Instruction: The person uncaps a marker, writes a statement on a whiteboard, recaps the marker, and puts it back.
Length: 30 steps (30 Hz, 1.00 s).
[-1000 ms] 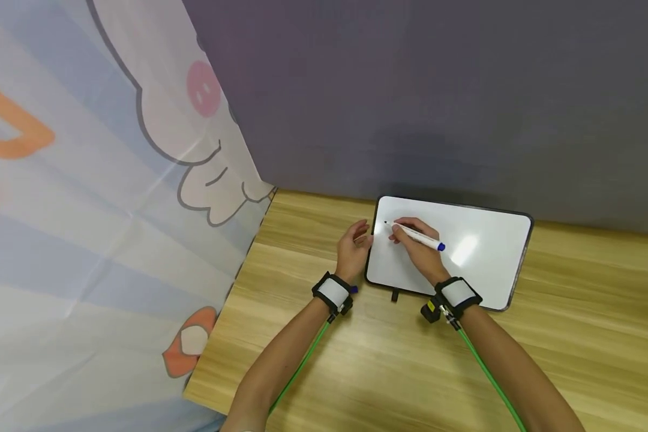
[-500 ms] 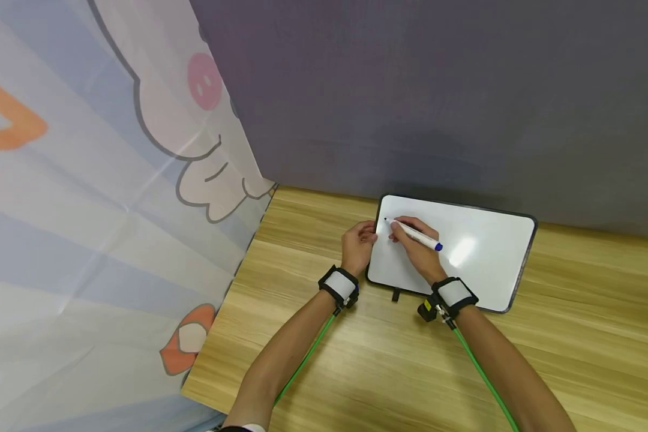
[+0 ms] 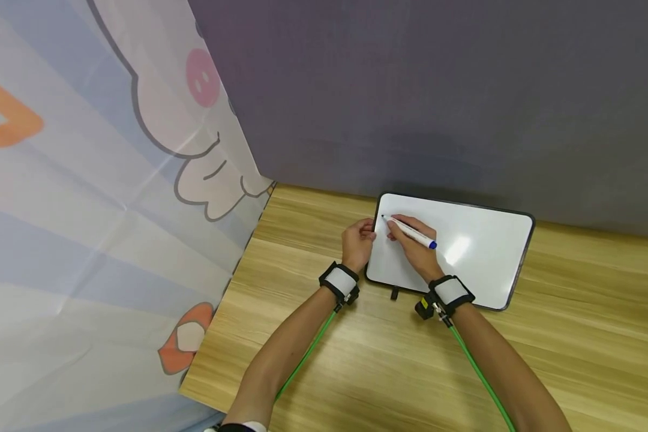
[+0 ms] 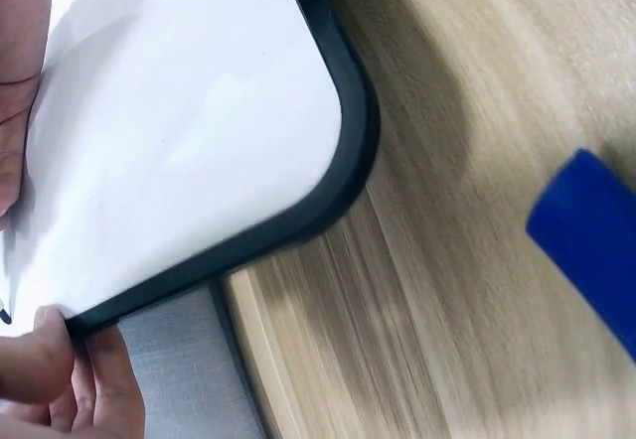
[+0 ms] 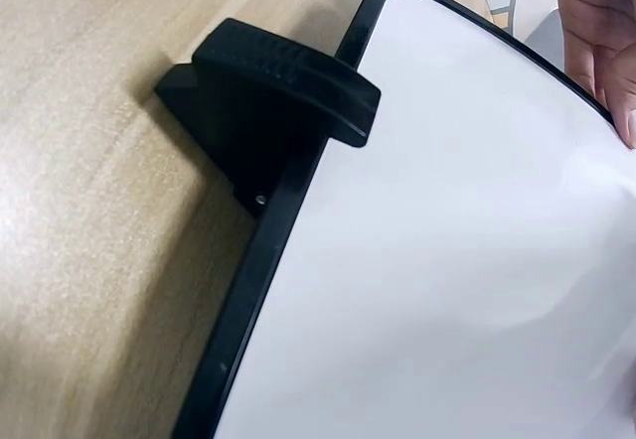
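A white whiteboard (image 3: 486, 246) with a black frame lies on the wooden table, tilted up on a black stand piece (image 5: 268, 101) at its near edge. My right hand (image 3: 418, 249) pinches a whiteboard marker (image 3: 417, 234) with a white barrel and a blue end. The marker's dark tip points at the upper left of the board, right at its surface. At the board's left edge, my left hand (image 3: 357, 245) grips the frame. In the left wrist view its thumb (image 4: 45, 355) rests on the white surface, with fingers below the frame.
A blue cylindrical piece (image 4: 596, 235) shows close to the left wrist camera. A dark grey panel (image 3: 437, 108) rises behind the wooden table (image 3: 399, 366). A printed cloth (image 3: 97, 252) hangs along the table's left edge. Green cables (image 3: 480, 375) run along both forearms.
My left hand has moved right onto the board's left edge, and its fingers have drawn in around the frame. The right hand and marker have shifted slightly up and left.
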Motion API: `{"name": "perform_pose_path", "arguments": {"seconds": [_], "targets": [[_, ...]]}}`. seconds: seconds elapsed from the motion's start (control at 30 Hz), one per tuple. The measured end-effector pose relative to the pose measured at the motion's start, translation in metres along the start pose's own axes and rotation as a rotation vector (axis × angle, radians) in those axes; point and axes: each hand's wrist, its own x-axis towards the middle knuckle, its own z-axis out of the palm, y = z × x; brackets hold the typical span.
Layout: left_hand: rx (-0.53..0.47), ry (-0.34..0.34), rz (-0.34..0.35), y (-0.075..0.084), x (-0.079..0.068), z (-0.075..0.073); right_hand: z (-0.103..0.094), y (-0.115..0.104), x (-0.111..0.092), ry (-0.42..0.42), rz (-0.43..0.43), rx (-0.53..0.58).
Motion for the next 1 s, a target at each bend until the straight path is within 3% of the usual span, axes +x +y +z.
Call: {"name": "perform_pose_path", "arguments": {"seconds": [0.23,0.47,0.77,1.0], "targets": [[0.009,0.047,0.024,0.0018,-0.0007,0.0028,-0.0019,0.0008,-0.0014,-0.028,-0.041,-0.01],[0.028,0.069,0.075,0.004,-0.002,0.0019,-0.0051,-0.0013,-0.0024,-0.104,-0.024,-0.141],[-0.015,0.035,0.009,0.0053,-0.0032,0.0028,-0.0059,-0.0004,-0.0047,-0.039,0.01,-0.077],[-0.023,0.039,0.007,0.0047,-0.004,0.0043,-0.0059,0.0008,-0.0055,-0.041,-0.01,-0.055]]}}
